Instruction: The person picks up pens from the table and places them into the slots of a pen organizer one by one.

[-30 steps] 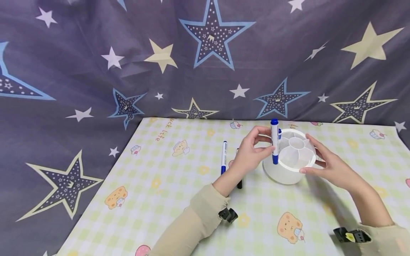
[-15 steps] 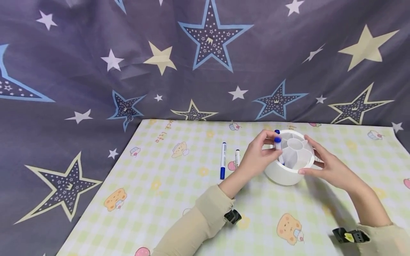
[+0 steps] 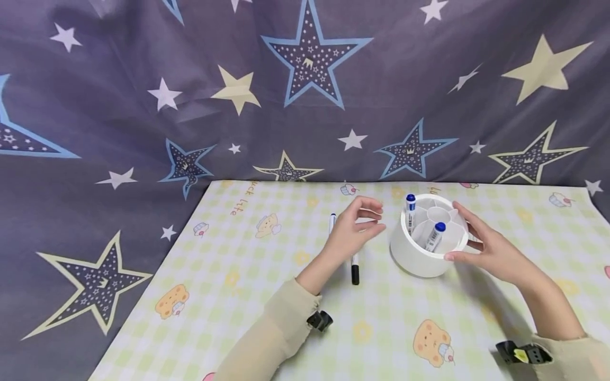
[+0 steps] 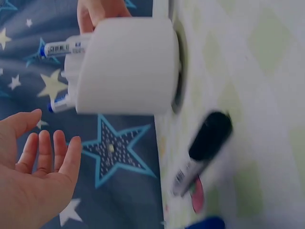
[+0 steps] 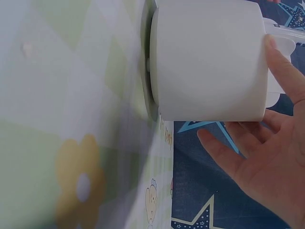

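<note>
A round white pen organizer (image 3: 418, 260) with several compartments stands on the table at right of centre. Two blue-capped whiteboard markers are in it: one upright marker (image 3: 410, 212) at the left back, and one tilted marker (image 3: 435, 238) nearer the front. My right hand (image 3: 498, 254) grips the organizer's right side, its thumb at the front rim and its fingers round the back. Left of the organizer, my left hand (image 3: 350, 233) hovers with relaxed fingers and holds nothing. In the left wrist view, its palm and fingers (image 4: 71, 162) show bare, apart from the organizer.
Partly hidden under my left hand and forearm, a black-capped marker (image 3: 355, 272) and a blue-ended marker (image 3: 332, 222) lie on the table. A checked cloth with cartoon prints (image 3: 229, 328) covers the table. A dark star-patterned curtain (image 3: 305, 127) hangs behind.
My left hand has lowered a blue-capped marker into the organizer, let it go and drawn back to the left. My right hand has stayed on the organizer.
</note>
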Tool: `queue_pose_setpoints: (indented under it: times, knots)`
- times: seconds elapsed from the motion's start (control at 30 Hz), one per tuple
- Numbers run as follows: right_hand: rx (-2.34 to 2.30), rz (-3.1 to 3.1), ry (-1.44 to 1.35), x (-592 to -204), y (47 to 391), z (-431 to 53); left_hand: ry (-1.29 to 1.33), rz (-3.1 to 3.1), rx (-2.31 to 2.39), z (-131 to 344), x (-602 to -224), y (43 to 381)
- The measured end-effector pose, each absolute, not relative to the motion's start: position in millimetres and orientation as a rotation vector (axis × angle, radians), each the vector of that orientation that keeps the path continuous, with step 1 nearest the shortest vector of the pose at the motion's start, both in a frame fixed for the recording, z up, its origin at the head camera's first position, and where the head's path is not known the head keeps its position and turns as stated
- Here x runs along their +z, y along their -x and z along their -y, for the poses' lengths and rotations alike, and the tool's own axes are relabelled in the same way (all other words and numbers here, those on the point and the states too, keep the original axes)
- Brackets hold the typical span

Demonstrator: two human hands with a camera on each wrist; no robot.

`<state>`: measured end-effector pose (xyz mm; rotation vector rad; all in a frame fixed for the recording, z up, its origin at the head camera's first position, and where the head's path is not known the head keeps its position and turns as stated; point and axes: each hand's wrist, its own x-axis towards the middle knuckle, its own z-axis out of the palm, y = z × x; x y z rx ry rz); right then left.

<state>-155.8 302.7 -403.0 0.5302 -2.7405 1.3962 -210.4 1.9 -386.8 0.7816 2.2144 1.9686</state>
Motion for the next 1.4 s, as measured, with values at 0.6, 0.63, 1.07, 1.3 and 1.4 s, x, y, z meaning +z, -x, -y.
queue_pose_setpoints:
  times: [0.6, 0.63, 1.07, 1.3, 1.4]
  knots:
    - [1.404, 2.74, -0.54, -403.1, 155.7, -302.4, -0.515, -2.365, 1.916, 50.5, -409.7, 227.1]
    - [1.406, 2.743, -0.542, -404.1, 155.0, -302.3, -0.494, -2.374, 1.905, 52.4, -412.1, 227.1]
    - [1.41, 2.738, -0.556, -404.1, 155.7, -301.4, -0.366, -2.378, 1.881, 66.5, -426.0, 234.7]
    - [1.403, 2.742, -0.552, -405.1, 155.4, -302.6, -0.337, -2.357, 1.842, 71.8, -431.2, 238.6]
    - [1.403, 2.729, -0.568, -404.9, 157.0, -302.7, -0.31, -2.355, 1.839, 73.5, -433.0, 239.7]
